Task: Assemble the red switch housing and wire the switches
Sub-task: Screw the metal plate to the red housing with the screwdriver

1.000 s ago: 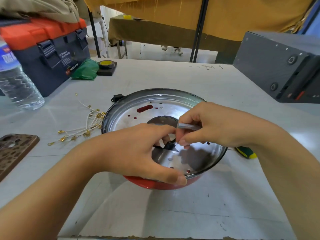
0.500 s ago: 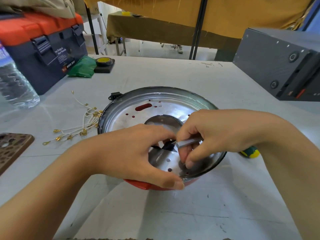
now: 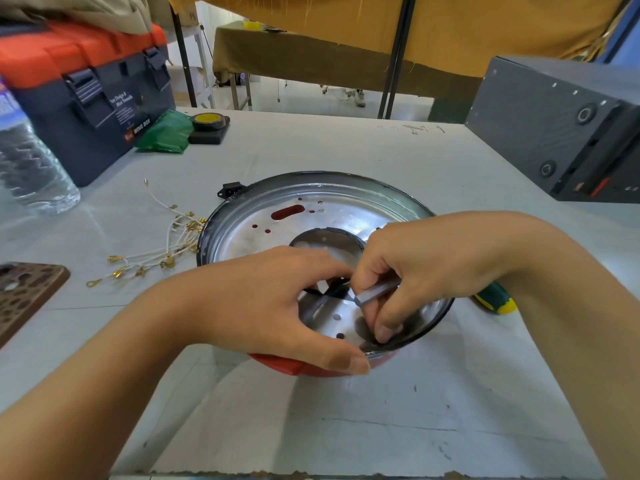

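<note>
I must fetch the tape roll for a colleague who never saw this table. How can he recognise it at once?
Start at the big toolbox with the orange lid at the table's far left. Beside it lies a green bag, and just right of that sits the tape roll on a small dark block: the only black ring with a yellow centre.

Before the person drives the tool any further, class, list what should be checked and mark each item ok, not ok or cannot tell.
1. Red housing steadied: ok, left hand grips its near rim.
2. Tool held firmly: ok, right hand pinches the metal shaft.
3. Tip seated on the black part: cannot tell, fingers hide it.
4. Wires clear of the work: ok, they lie left of the housing on the table.
5. Green-handled screwdriver within reach: ok, beside the right wrist.
</note>
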{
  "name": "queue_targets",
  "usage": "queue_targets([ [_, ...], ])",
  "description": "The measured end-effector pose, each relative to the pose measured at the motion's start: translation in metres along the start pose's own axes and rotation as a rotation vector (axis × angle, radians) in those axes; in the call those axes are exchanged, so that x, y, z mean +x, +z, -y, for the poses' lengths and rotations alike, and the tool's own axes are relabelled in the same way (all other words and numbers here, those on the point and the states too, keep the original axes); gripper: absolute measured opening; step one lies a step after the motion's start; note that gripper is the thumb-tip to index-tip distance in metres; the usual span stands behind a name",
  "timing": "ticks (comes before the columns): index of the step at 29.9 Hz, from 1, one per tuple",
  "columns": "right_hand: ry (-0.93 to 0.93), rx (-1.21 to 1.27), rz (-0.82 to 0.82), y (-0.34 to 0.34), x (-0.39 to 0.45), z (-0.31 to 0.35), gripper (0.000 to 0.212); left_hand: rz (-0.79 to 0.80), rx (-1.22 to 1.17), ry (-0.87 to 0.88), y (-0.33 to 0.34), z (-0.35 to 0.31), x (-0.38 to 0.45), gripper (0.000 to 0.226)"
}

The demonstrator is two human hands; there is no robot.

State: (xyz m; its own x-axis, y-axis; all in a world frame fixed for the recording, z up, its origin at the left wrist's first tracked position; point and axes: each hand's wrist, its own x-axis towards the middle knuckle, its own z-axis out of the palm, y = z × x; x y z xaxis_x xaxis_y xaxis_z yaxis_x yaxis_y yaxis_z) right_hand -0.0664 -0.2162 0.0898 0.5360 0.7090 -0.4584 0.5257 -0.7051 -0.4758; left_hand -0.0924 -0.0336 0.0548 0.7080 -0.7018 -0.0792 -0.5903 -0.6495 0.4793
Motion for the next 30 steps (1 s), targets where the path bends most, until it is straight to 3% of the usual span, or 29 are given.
queue_targets([
  [24,-0.010,0.051,0.021,-0.0012,-0.0018,-0.0014,0.018,0.001,-0.010,-0.014,0.0000,-0.0002,0.0006,0.064],
  [30,0.028,0.007,0.018,0.0004,0.0018,0.0008,0.011,0.004,-0.017,-0.011,0.0002,0.0001,0.0009,0.061],
])
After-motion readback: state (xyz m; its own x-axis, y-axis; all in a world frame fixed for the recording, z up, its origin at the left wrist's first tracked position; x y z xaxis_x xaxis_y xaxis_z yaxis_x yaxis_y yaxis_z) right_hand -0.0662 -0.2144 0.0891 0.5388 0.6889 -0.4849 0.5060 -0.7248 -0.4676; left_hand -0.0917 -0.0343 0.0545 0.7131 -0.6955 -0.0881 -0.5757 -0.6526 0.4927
